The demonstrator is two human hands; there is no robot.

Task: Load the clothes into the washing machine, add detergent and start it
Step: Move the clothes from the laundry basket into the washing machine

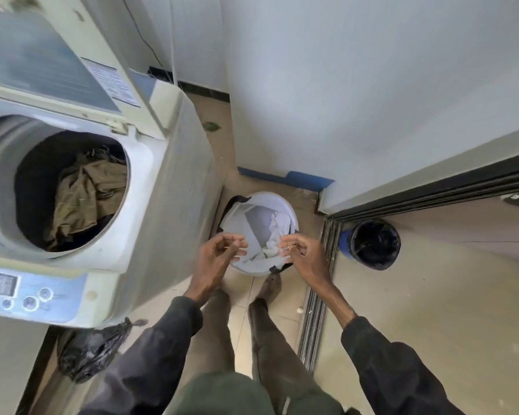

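Hovering above the white laundry basket (295, 216), both hands are hanging close together with a narrow gap between them. The left hand (219, 259) is keeping its fingers loosely curled and relaxed, with nothing lying between them. The right hand (304, 257) is curling its fingers as well, and its fingertips (286, 245) are showing in front of the white cloth (274, 235) that is lying crumpled in the basket; whether they are pinching that cloth I cannot tell.

The basket is standing on the tiled floor (432, 310), just beside the right wall of the washing machine (168, 181). Dark fabric is hanging over its rim at the far left and at the near edge.

The machine's lid (42, 55) is standing raised, leaving the drum uncovered. An olive garment (87, 199) is lying on top of darker clothes inside the drum. The control panel (27, 292), with round buttons and a small display, is running along the machine's near edge.

A black plastic bag (93, 351) is slumping on the floor at the machine's front corner. A black bin (373, 244) with a blue wall is standing beyond the sliding-door track (315, 310), near the basket. A green leaf (212, 126) is lying on the floor by the wall behind the machine.
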